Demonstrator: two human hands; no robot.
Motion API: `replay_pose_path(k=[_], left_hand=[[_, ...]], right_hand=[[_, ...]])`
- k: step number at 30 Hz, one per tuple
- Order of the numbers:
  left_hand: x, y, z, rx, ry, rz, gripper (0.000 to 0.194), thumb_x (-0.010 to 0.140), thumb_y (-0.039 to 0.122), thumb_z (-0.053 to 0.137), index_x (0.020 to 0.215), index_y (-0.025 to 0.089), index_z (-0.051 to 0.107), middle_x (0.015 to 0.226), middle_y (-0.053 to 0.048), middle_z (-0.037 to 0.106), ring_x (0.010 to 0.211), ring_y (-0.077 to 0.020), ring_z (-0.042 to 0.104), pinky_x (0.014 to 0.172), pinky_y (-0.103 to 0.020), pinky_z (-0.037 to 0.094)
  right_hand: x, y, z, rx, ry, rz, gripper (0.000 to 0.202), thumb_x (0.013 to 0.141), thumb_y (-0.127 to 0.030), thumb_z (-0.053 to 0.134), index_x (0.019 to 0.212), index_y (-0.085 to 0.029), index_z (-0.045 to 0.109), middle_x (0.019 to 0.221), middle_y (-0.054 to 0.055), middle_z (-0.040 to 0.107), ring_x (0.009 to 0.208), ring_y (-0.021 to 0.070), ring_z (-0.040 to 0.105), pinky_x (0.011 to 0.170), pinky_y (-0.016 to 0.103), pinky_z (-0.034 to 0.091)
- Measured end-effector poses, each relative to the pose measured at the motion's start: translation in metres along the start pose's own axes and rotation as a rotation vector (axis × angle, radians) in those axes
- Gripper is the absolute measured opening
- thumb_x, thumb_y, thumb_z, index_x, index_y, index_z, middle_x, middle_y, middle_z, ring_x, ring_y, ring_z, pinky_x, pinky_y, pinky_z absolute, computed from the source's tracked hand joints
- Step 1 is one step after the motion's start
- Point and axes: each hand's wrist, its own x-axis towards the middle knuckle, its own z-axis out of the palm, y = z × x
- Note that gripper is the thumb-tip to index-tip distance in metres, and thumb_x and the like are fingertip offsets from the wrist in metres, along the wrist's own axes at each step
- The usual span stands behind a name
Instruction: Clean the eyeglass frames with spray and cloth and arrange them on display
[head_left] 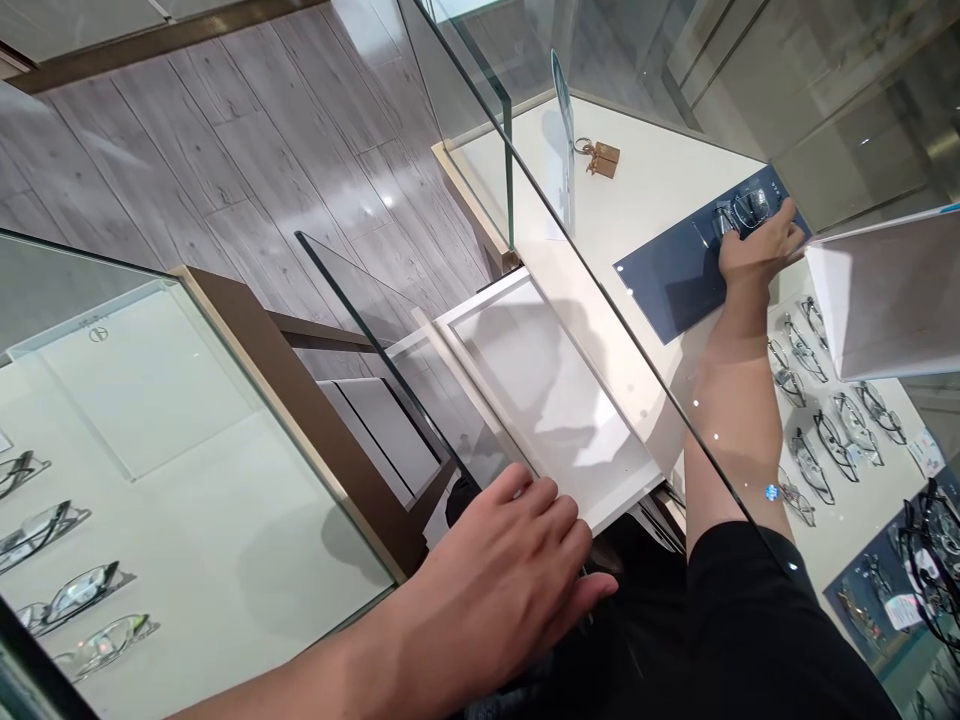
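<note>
My right hand (761, 245) reaches into the glass display case and pinches a pair of eyeglasses (748, 207) over a dark blue board (667, 280). The lenses show beyond my fingers; my hand covers the nearer part of the frame. Lower in the view, my left hand (536, 555) is closed, knuckles up, at the near edge of a tilted glass panel (457, 400). Its fingertips are hidden, and the thumb sticks out to the right. Just past it, a white drawer (517, 370) is pulled out below the case.
Several eyeglasses (832, 445) lie in rows on the case's white base. A brown key ring tag (604, 160) stands near a clear upright plate (562, 130). A white panel (885, 290) juts in at right. Another glass-topped counter (225, 520) with glasses is at left.
</note>
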Motion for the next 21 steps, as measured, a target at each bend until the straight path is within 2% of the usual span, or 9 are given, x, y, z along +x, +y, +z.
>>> replay_pose_path(k=[3,6,10,14,18,21], left_hand=[[0.001,0.000,-0.002,-0.001,-0.019,-0.007,0.043,0.112,0.046,0.056,0.076,0.022,0.053,0.074,0.000,0.056,0.069,-0.0187,0.044,0.078,-0.041,0.033],[0.001,0.002,-0.003,0.002,-0.021,-0.002,0.044,0.112,0.046,0.055,0.076,0.021,0.054,0.074,0.000,0.057,0.069,-0.0184,0.045,0.079,-0.041,0.032],[0.001,0.002,-0.004,-0.002,-0.008,-0.006,0.043,0.112,0.044,0.056,0.076,0.021,0.053,0.074,0.001,0.057,0.068,-0.0180,0.043,0.079,-0.040,0.032],[0.001,0.001,-0.003,-0.021,-0.009,-0.004,0.043,0.111,0.044,0.058,0.075,0.021,0.052,0.073,0.001,0.056,0.068,-0.0176,0.042,0.077,-0.040,0.031],[0.001,0.000,-0.001,-0.027,-0.014,0.004,0.044,0.111,0.045,0.058,0.075,0.020,0.052,0.073,0.002,0.056,0.067,-0.0173,0.042,0.077,-0.040,0.030],[0.001,0.000,0.000,-0.025,-0.015,0.008,0.045,0.112,0.046,0.057,0.075,0.020,0.053,0.072,0.001,0.057,0.067,-0.0175,0.042,0.077,-0.040,0.029]], right_hand=[[-0.008,-0.008,-0.008,0.002,-0.031,0.133,0.094,0.094,-0.020,0.077,0.172,-0.003,0.026,0.160,0.034,0.053,0.148,0.0346,0.035,0.124,0.059,0.023],[-0.017,-0.018,-0.021,-0.031,-0.064,0.141,0.088,0.100,-0.023,0.069,0.174,-0.010,0.023,0.162,0.027,0.055,0.150,0.0305,0.032,0.126,0.054,0.020],[-0.025,-0.029,-0.029,-0.105,-0.113,0.154,0.083,0.105,-0.022,0.062,0.175,-0.007,0.020,0.160,0.031,0.056,0.150,0.0309,0.029,0.123,0.056,0.016],[-0.026,-0.033,-0.026,-0.137,-0.130,0.191,0.087,0.105,-0.020,0.065,0.176,-0.003,0.018,0.150,0.035,0.061,0.151,0.0327,0.034,0.118,0.055,0.022],[-0.029,-0.033,-0.025,-0.138,-0.105,0.204,0.082,0.103,-0.018,0.065,0.174,-0.005,0.025,0.142,0.032,0.067,0.150,0.0322,0.040,0.114,0.052,0.027],[-0.035,-0.035,-0.030,-0.114,-0.049,0.200,0.065,0.099,-0.018,0.067,0.160,-0.010,0.044,0.140,0.028,0.067,0.140,0.0316,0.049,0.109,0.049,0.030]])
